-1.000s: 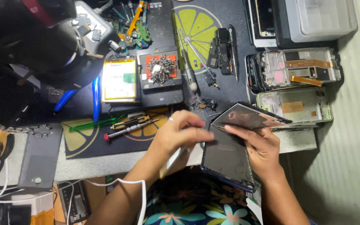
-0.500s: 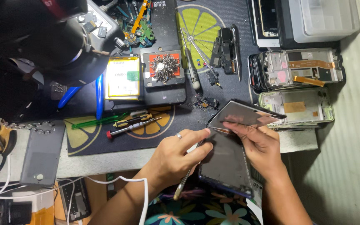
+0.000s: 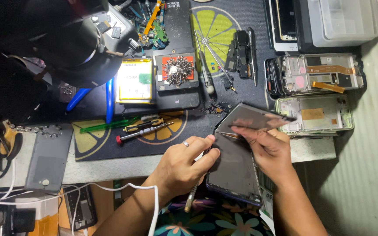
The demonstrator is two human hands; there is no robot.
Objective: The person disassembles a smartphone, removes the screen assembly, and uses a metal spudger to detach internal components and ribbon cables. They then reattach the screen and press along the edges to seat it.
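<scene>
1. The left hand (image 3: pixel 182 164) has its fingers clamped on a thin metal-handled tool (image 3: pixel 192 196), tip at the phone's edge.
2. The right hand (image 3: pixel 271 148) fingers pinch the lifted screen panel (image 3: pixel 250 118) at 1 o'clock.
3. The phone body (image 3: pixel 235 168) lies at the table (image 3: pixel 110 166) edge, 6 o'clock.
4. A red-capped screwdriver (image 3: pixel 143 131) rests at 10 o'clock.

Dark phone screen (image 3: pixel 235 168) lifted at desk edge; white-labelled yellow battery (image 3: pixel 134 81) upper left.

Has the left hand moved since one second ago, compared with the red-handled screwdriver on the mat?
Yes. The left hand has dropped toward the body, farther below the red-handled screwdriver.
</scene>
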